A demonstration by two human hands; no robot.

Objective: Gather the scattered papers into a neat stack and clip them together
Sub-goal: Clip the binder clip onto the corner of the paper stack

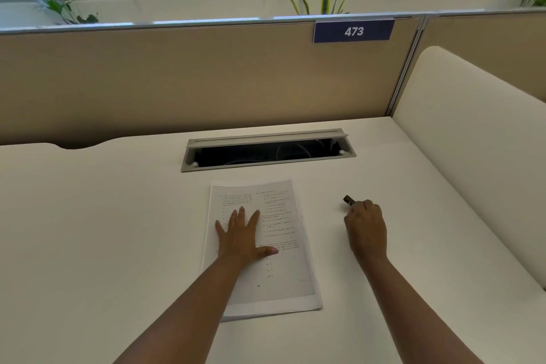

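Currently, your left hand (243,238) lies flat and spread wide on the papers (260,248), palm down, fingers fanned toward the far edge. This posture serves as a clamp: downward pressure keeps the sheets from sliding against each other or across the smooth tabletop (103,216). The papers already form a stack in front of you, centred on the tabletop, just short of the open cable tray (267,151). Alignment is fair but not exact; lower sheets show as a pale margin along the near and right edges.

Your right hand (366,227) is well apart from the stack, to its right, curled closed around a small dark object, judged to be the clip (348,199). Only one end protrudes beyond the fingers, so the clip type and whether its mouth is pressed open cannot be determined.

Judged state of the task: gathering is done; clipping is not yet done.

Recommended procedure:
1. Maintain pressure with the left hand until the clip is seated.
2. Square the offset edges first if a neat stack is required.
3. Bring the clip to an edge not covered by the left hand; the far edge or a far corner is free.

Caution: lifting the left hand early may let the sheets fan out.
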